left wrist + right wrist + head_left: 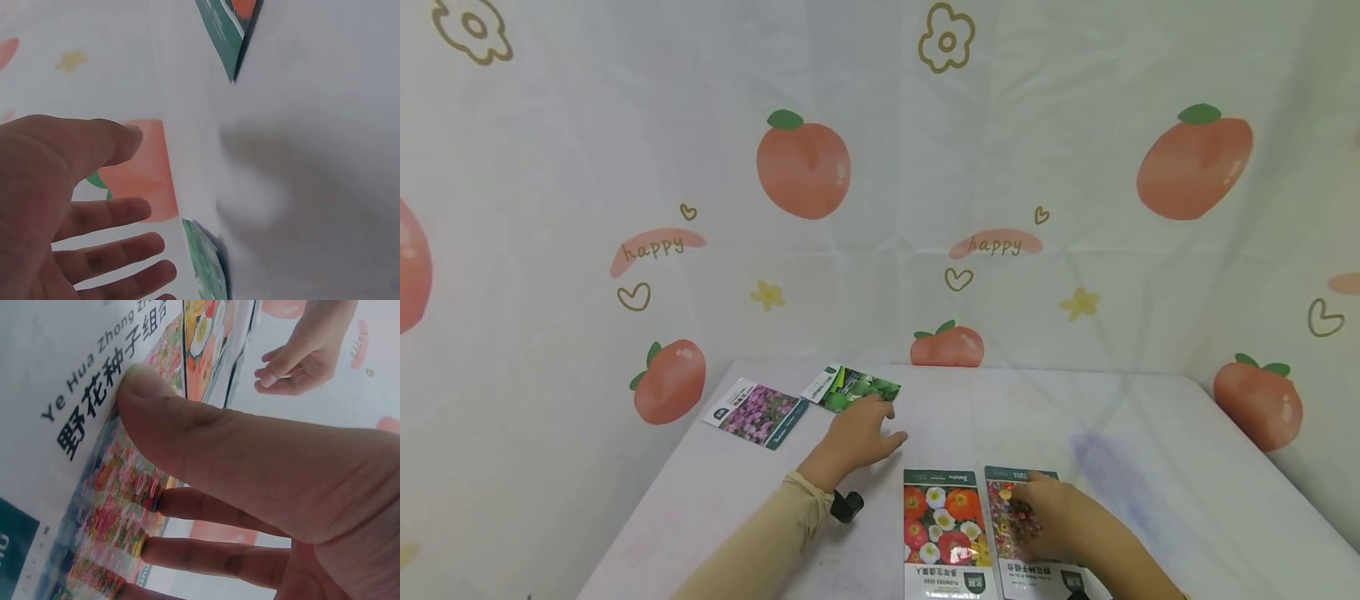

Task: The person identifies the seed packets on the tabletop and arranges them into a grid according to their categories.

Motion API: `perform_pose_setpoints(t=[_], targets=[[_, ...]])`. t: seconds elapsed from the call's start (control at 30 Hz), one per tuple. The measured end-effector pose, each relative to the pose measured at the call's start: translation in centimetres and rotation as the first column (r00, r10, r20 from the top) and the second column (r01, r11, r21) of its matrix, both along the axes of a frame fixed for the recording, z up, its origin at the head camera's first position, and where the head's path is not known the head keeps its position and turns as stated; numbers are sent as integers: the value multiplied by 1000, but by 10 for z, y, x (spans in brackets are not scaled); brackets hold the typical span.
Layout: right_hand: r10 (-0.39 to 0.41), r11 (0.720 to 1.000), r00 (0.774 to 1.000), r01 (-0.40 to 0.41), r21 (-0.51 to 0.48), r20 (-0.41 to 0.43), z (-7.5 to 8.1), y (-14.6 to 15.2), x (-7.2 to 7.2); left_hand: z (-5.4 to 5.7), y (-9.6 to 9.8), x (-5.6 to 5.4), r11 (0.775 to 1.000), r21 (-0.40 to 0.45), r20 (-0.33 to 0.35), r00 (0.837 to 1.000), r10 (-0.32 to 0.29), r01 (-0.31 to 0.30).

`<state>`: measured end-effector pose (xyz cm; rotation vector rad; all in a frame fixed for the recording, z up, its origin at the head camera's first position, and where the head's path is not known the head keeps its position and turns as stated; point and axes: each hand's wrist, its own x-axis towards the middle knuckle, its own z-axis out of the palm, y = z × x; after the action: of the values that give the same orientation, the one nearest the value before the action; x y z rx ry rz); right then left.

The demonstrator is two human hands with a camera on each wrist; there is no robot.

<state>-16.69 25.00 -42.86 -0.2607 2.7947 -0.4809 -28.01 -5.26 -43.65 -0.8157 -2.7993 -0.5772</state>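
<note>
My right hand (1067, 517) rests on a seed packet of mixed wildflowers (1002, 525) lying on the table. Its thumb and fairly straight fingertips touch the packet's printed face in the right wrist view. Left of it lies a poppy seed packet (943, 521) with red, orange and white blooms. Over the table's far left part is my left hand (859, 437), its fingers loosely spread and holding nothing. Just beyond that hand lies a green seed packet (842, 385), partly covered by it in the head view. A purple-flower seed packet (760, 414) lies to its left.
The white table (1000, 417) has a bluish stain (1108, 467) on its right side. Behind it hangs a white cloth (880, 283) printed with red fruit, hearts and flowers. A small black device (847, 507) sits at my left wrist.
</note>
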Motion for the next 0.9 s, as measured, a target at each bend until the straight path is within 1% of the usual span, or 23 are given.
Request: perform_pose_setpoints(t=[0.2, 0.37, 0.47, 0.6, 0.8, 0.9], targets=[[7, 1000, 1000, -7, -9, -5, -1, 2, 0, -4, -5, -13, 999, 33, -6, 1000, -1, 1], [-3, 999, 1000, 3, -37, 9, -3, 2, 2, -9, -10, -23, 999, 34, 3, 1000, 13, -13], [5, 999, 1000, -5, -37, 6, -3, 2, 2, -12, -13, -29, 999, 40, 8, 1000, 21, -22], [20, 999, 1000, -20, -25, -7, -1, 1, 1, -15, -18, -38, 997, 47, 17, 998, 55, -56], [17, 999, 1000, -17, -28, -2, 0, 1, 1, -14, -25, -46, 993, 27, 45, 993, 113, -115], [19, 1000, 1000, -19, -25, -7, 0, 1, 1, -17, -28, -54, 990, 18, 40, 990, 138, -138]])
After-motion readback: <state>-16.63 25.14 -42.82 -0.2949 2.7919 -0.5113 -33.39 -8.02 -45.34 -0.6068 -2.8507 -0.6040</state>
